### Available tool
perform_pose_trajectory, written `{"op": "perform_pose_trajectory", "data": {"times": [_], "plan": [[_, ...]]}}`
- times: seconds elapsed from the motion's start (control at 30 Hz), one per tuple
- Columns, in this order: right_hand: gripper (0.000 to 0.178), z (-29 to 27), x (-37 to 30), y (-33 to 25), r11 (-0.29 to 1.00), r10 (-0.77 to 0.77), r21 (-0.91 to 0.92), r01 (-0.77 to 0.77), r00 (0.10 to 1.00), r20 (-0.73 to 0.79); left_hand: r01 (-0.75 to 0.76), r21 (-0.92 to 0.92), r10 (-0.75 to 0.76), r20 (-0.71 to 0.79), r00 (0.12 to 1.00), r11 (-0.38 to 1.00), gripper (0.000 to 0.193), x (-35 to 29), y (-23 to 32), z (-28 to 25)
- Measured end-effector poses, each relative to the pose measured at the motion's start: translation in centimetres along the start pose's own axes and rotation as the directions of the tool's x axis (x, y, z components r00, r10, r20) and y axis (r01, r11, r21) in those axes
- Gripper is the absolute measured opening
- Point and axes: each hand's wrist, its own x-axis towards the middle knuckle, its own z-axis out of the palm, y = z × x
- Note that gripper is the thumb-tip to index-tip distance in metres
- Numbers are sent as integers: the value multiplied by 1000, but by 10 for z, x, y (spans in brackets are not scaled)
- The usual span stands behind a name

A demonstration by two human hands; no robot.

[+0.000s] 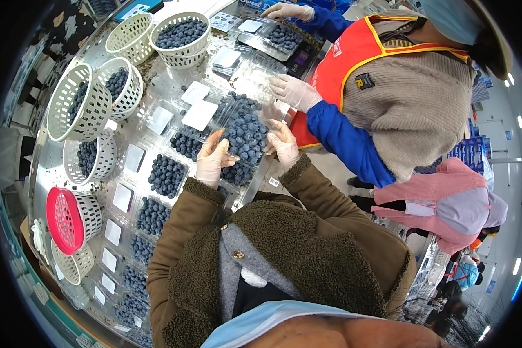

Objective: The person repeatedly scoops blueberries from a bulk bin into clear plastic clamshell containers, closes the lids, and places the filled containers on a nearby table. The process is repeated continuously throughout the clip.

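Note:
A clear plastic punnet heaped with blueberries (pixel 245 132) is between my two gloved hands at the table's near edge. My left hand (pixel 214 159) grips its left side, the thumb and fingers bent close against the berries. On the opposite side my right hand (pixel 282 144) has its fingers curled against the rim. The punnet's lower walls are partly hidden by berries and hands. Just left of it, another blueberry punnet (pixel 185 146) lies partly under clear plastic lids. A white square label (pixel 200 115) rests on those lids.
Several filled punnets (pixel 167 176) line the near edge, open lids behind them. White baskets (pixel 75 110) of blueberries and a pink basket (pixel 65 220) stand farther left. A co-worker's gloved hand (pixel 296 93) is close by on the right, near a scale (pixel 300 60) bearing a punnet.

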Motion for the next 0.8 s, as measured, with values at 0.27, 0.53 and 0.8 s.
{"op": "perform_pose_trajectory", "data": {"times": [0.27,0.53,0.8], "plan": [[47,6,32,-22,988,-146,-51,145,989,-20,-44,-53,45,22,999,998,44,12,15,9],[41,5,118,-41,969,-247,-26,247,946,-210,-122,-60,125,50,991,991,47,23,29,2],[46,-26,188,-42,945,-319,-167,281,907,-275,-62,-63,63,6,998,996,42,5,32,-23]]}}
